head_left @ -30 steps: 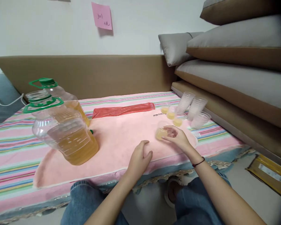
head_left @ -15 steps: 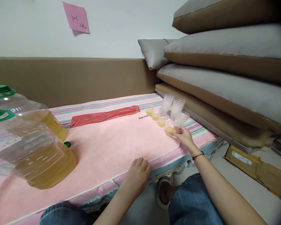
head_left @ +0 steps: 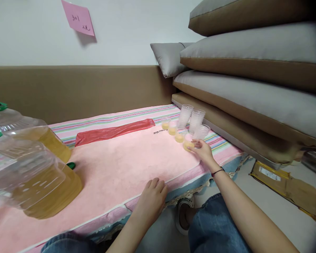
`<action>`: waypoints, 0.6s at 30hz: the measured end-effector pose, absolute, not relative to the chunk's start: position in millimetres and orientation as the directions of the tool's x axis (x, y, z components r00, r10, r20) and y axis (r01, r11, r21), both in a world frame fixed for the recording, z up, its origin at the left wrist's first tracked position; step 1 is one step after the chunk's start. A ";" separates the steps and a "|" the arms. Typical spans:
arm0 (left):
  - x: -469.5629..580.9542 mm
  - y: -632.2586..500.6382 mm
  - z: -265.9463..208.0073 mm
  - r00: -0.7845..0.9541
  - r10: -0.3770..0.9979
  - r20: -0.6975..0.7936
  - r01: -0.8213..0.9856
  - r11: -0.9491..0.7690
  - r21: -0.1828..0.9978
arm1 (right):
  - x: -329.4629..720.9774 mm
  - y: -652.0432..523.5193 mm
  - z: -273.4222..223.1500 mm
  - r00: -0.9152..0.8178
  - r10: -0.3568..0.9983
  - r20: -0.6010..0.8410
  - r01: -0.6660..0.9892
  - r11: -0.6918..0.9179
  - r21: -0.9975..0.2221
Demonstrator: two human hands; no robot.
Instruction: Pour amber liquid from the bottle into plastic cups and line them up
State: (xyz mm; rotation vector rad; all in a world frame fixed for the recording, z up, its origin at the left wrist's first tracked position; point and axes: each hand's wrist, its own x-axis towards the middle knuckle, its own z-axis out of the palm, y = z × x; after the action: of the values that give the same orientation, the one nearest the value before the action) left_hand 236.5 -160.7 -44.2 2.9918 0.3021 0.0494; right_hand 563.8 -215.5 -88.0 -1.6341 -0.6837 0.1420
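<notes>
My right hand (head_left: 202, 150) is closed with thumb and fingers on the side of a small clear plastic cup (head_left: 188, 145), which stands on the pink towel (head_left: 121, 165) with yellow liquid in its bottom. Three similar cups run in a slanting line behind it, the farthest cup (head_left: 165, 123) nearest the red plastic bag (head_left: 116, 131). Stacks of clear cups (head_left: 197, 118) stand just beyond my right hand, and a shorter stack (head_left: 203, 130) is closest to it. Resting on the towel's near edge, my left hand (head_left: 154, 196) is empty, its fingers loosely bent and lying on the cloth.
Two large clear jugs with yellow liquid, the nearer jug (head_left: 47, 186) and the farther jug (head_left: 51, 138), stand at left. A green cap (head_left: 71, 165) lies beside them. Stacked cushions (head_left: 242, 91) rise at right. A cardboard package (head_left: 284, 186) lies on the floor.
The whole view has shifted slightly, so most things sit a little farther left. My right hand keeps its hold on the cup, and my left hand stays on the towel edge.
</notes>
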 end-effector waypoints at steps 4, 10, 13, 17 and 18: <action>236.9 -160.8 -43.4 0.979 0.202 -0.017 0.203 -0.973 0.113 | 562.9 -216.5 -86.1 0.806 0.514 0.294 0.355 -0.023 -0.935; 237.1 -160.3 -43.7 0.979 0.198 -0.042 0.201 -0.974 0.104 | 563.9 -219.5 -83.0 0.777 0.561 0.286 0.355 -0.017 -0.935; 236.7 -160.8 -43.8 0.979 0.200 -0.042 0.203 -0.974 0.105 | 564.0 -220.2 -82.5 0.764 0.581 0.281 0.358 -0.020 -0.934; 235.9 -160.8 -43.7 0.978 0.202 -0.042 0.205 -0.973 0.103 | 565.7 -221.8 -84.4 0.767 0.581 0.272 0.364 -0.045 -0.930; 235.7 -160.6 -43.5 0.978 0.203 -0.041 0.206 -0.973 0.106 | 567.4 -223.1 -85.2 0.775 0.573 0.268 0.364 -0.058 -0.929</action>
State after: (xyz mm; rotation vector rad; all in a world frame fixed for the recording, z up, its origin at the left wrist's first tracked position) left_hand 235.7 -160.6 -43.5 3.0157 0.3123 -0.0462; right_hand 567.4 -223.1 -85.2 -1.6708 -0.7504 0.1992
